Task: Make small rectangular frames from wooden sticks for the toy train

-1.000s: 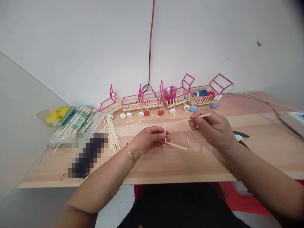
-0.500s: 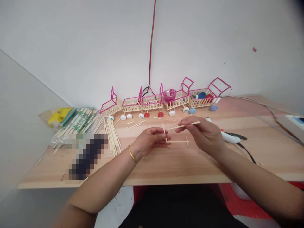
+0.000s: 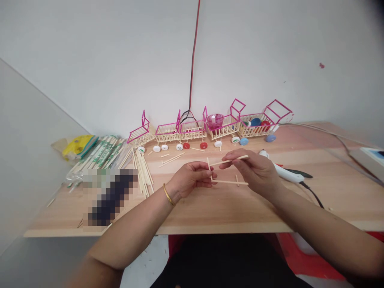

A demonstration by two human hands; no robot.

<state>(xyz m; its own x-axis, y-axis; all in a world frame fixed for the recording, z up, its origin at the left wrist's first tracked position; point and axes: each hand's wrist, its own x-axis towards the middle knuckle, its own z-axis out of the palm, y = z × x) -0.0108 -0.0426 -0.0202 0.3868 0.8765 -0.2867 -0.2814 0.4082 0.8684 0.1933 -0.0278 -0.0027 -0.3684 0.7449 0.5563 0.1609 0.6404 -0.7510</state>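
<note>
My left hand (image 3: 196, 175) pinches a short crosspiece stick (image 3: 209, 163) that stands nearly upright. From its lower end a longer wooden stick (image 3: 230, 182) runs out to the right, making an L shape. My right hand (image 3: 253, 170) grips another wooden stick (image 3: 241, 157) between thumb and fingers, its left tip at the upper part of the crosspiece; whether the two touch firmly I cannot tell. Behind the lower stick a short stick piece (image 3: 237, 178) lies on the table. A white glue gun (image 3: 286, 173) with a black cord rests just beyond my right hand.
Several small stick carts (image 3: 195, 132) with pink rims and bottle-cap wheels line the wall. Loose sticks (image 3: 142, 172) and wrapped chopstick packs (image 3: 103, 152) lie at left, near a yellow packet (image 3: 76, 147). A white box (image 3: 367, 162) sits at the right edge.
My right hand has brought its stick left and slightly down, so its tip meets the crosspiece. The L-shaped piece in my left hand has turned slightly, its long stick reaching further right.
</note>
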